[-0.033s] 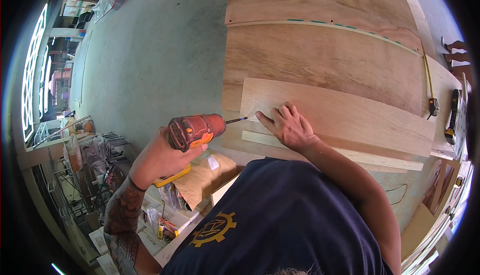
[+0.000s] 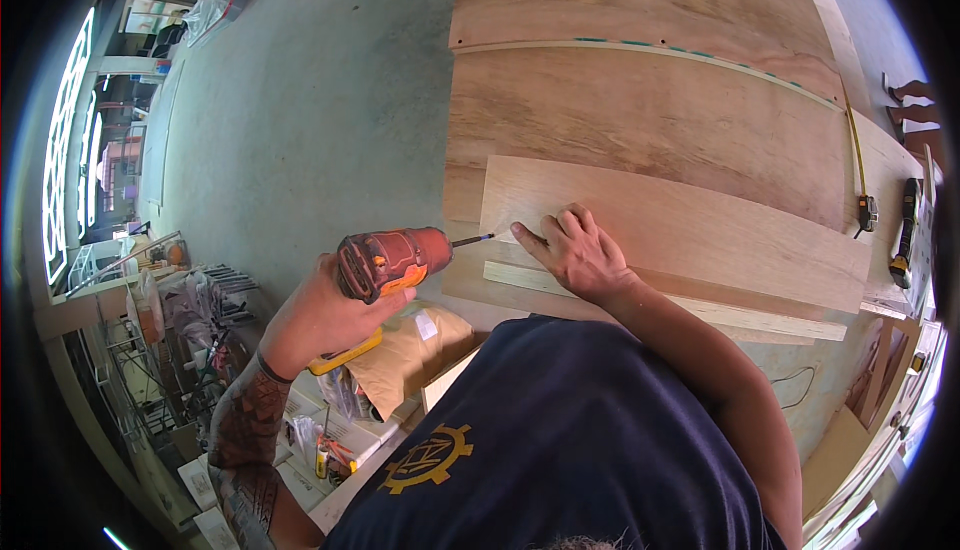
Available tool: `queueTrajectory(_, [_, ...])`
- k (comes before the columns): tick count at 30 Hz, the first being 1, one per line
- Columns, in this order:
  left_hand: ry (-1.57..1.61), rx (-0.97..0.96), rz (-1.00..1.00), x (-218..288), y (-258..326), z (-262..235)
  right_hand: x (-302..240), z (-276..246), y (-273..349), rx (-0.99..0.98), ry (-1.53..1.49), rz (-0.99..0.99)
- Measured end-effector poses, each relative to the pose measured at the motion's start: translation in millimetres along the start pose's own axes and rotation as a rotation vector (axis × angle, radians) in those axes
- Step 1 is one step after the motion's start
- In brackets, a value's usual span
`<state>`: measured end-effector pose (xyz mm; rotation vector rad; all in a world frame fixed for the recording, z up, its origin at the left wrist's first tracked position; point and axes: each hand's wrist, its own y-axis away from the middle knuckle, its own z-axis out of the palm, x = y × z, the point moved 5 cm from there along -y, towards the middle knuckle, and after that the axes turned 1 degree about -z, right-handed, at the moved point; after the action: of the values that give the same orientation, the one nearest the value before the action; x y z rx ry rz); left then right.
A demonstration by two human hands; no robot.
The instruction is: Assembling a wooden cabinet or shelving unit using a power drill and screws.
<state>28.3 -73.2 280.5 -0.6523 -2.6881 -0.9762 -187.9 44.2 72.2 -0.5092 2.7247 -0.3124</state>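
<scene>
My left hand (image 2: 335, 305) is wrapped round the grip of a red and orange power drill (image 2: 395, 262). Its thin dark bit (image 2: 472, 241) points right, its tip close to the left end of a long pale wooden board (image 2: 690, 225). On that board, near the same end, my right hand (image 2: 583, 260) has its thumb stretched toward the bit and its other fingers bent against the wood. Whether a screw sits at the tip is too small to tell. Along the board's near side runs a light wooden strip (image 2: 660, 302).
Large plywood sheets (image 2: 640, 100) lie beyond the board. A tape measure (image 2: 867, 214) with its yellow blade out and a black-handled tool (image 2: 905, 235) are at right. Brown paper packaging (image 2: 425, 350) and loose tools (image 2: 335, 457) sit below the drill. Another person's feet (image 2: 905, 100) show far right.
</scene>
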Motion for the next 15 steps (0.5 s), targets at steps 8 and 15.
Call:
queueTrajectory(8, [0.140,-0.025,0.016,1,-9,9,0,0,1,-0.014,0.010,-0.002])
queueTrajectory(15, [0.171,0.014,0.061,-4,-1,14,-1,-3,1,0.003,0.032,0.000])
